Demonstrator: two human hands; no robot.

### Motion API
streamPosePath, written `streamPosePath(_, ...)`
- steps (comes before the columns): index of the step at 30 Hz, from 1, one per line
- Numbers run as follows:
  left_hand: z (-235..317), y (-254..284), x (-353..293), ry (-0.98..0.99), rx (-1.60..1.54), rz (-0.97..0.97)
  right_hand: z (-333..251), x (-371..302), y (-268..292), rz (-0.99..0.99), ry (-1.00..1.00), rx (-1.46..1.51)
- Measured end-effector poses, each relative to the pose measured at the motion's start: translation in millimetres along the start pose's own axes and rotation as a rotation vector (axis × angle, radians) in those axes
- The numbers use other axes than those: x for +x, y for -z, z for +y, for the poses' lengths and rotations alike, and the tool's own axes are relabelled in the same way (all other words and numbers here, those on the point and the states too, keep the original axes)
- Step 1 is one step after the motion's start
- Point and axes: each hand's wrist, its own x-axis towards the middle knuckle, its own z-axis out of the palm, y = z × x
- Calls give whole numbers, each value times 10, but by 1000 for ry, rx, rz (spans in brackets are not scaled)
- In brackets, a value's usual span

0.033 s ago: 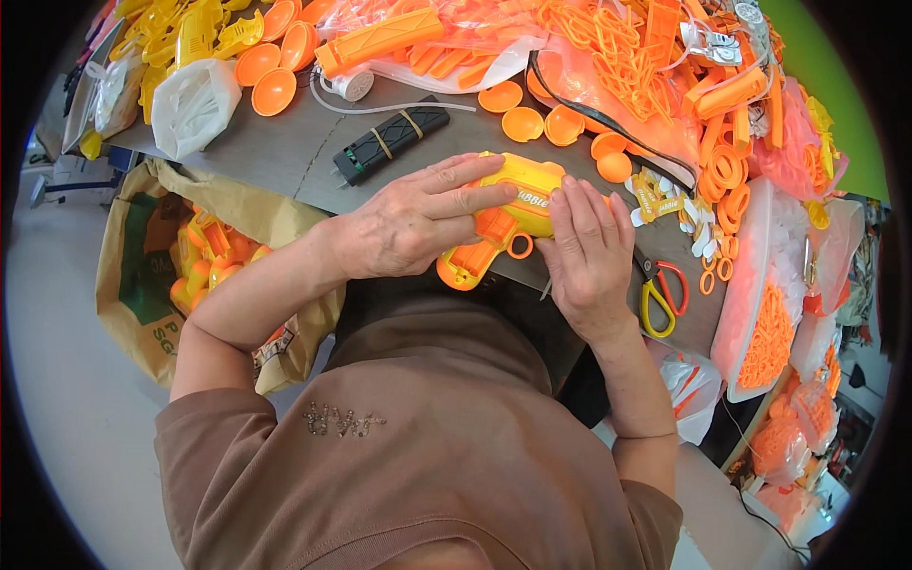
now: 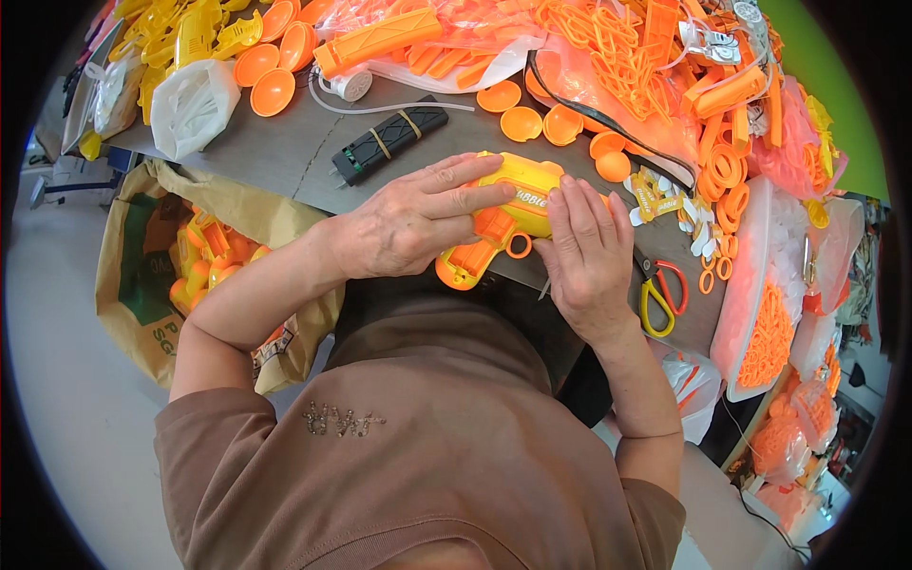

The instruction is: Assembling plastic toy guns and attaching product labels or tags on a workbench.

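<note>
A yellow and orange toy gun (image 2: 532,173) lies across the table's front edge, its orange open handle (image 2: 463,269) pointing toward me. My left hand (image 2: 408,223) grips it from the left, fingers stretched over the yellow body. Against its right end rests my right hand (image 2: 587,261), fingers together on the top and side, with the thumb lower down. An orange ring (image 2: 519,246) shows beside the handle, between the hands. Fingers hide both ends of the yellow body. Right of my right hand lie scissors (image 2: 657,296) with red and yellow handles.
Behind the gun lies a black battery-box-like part (image 2: 389,142) with a rubber band. Orange cups (image 2: 521,124), orange rings (image 2: 727,166) and small labels (image 2: 655,198) are spread around. A paper sack (image 2: 142,256) of toy parts stands left; a plastic tub (image 2: 741,313) sits right.
</note>
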Motion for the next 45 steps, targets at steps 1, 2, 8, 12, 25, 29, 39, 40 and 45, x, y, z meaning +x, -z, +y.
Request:
streamPosePath(1, 2, 0, -9, 7, 2, -3, -7, 11, 24, -76, 12, -45)
streamPosePath(2, 3, -2, -14, 14, 5, -5, -4, 4, 14, -76, 13, -46)
streamPosePath(8, 66, 19, -24, 116, -75, 30, 33, -32, 34, -97, 14, -32)
streamPosePath(12, 244, -49, -81, 503, -586, 189, -23, -208, -129, 222, -514, 680)
streamPosePath(25, 196, -314, 124, 564, -1247, 489, -124, 337, 601, 358, -294, 405)
streamPosePath(29, 104, -11, -96, 618, -1096, 619, -417, 534, 285, 147, -94, -31)
streamPosePath(39, 223, 107, -163, 581, -768, 684, -722, 537, -335, 276, -141, 216)
streamPosePath(40, 279, 97, -119, 588, -784, 676, -621, 537, -190, 311, -127, 288)
streamPosePath(45, 271, 81, 121, 292, -261, 344, 824, 669, 219, 346, -501, 84)
